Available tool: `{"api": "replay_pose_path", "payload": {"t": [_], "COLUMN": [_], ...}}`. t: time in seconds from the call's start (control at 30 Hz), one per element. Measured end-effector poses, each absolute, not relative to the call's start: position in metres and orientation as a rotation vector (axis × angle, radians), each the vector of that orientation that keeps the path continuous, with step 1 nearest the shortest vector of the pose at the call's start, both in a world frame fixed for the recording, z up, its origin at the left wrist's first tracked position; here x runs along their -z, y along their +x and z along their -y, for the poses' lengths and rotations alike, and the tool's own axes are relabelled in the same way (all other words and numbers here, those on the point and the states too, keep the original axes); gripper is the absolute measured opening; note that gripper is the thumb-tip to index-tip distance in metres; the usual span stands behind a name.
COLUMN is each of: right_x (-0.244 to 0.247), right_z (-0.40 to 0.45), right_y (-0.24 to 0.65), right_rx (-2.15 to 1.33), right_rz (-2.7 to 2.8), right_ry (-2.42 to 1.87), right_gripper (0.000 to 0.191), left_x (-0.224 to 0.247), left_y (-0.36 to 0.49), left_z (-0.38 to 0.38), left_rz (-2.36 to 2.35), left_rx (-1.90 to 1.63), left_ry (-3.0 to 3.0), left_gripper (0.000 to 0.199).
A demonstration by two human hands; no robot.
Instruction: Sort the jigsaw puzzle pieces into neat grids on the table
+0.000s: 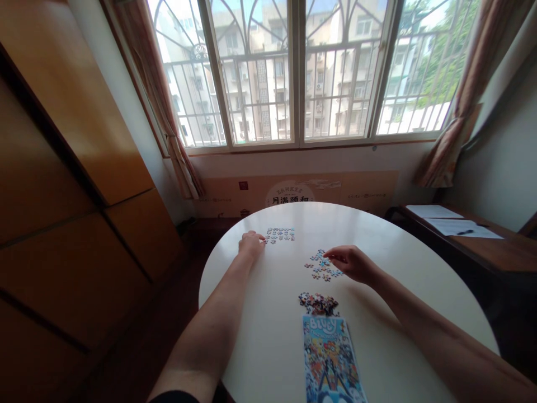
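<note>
Rows of puzzle pieces (281, 234) lie near the far left of the round white table. At their left edge rests my left hand (251, 244), fingers bent together by a piece; what they hold is too small to make out. A loose group of blue and yellow pieces (326, 276) is spread right of the middle. Over its right side is my right hand (349, 263), thumb and fingertips pinched, their contents unclear. Closer to me sits a pile of darker pieces (319, 304), touching the top of a colourful picture sheet (331, 358) marked "Bluey".
The round table (268, 336) has a curved edge on both sides. A brown side table (495, 246) with papers (457, 228) and dark glasses-like items stands at the right. Wooden cabinets (75, 224) are on the left, and a barred window with curtains is beyond.
</note>
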State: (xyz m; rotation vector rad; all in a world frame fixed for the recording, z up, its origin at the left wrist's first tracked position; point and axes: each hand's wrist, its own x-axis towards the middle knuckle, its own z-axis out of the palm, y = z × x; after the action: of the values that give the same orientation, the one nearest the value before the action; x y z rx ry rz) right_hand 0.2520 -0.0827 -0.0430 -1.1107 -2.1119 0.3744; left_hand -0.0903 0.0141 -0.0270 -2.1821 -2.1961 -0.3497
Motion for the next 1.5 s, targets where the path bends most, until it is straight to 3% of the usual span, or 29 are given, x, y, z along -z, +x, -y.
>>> {"api": "replay_pose_path", "payload": {"t": [0.87,1.5], "right_x": [0.045,0.044], "right_z": [0.083,0.083], "right_y": [0.251,0.25], "right_rx": [-0.393,-0.395], "right_rz": [2.143,2.156], "right_ry": [-1.126,-1.122], "right_gripper": [0.027,0.025], "left_x": [0.029,0.048], "left_y": [-0.09,-0.085], "left_z": [-0.016,-0.026], "left_rz": [2.198,1.944], "left_rx": [0.388,0.497], "left_ry": [-2.211,-2.424], "left_gripper": [0.025,0.04]}}
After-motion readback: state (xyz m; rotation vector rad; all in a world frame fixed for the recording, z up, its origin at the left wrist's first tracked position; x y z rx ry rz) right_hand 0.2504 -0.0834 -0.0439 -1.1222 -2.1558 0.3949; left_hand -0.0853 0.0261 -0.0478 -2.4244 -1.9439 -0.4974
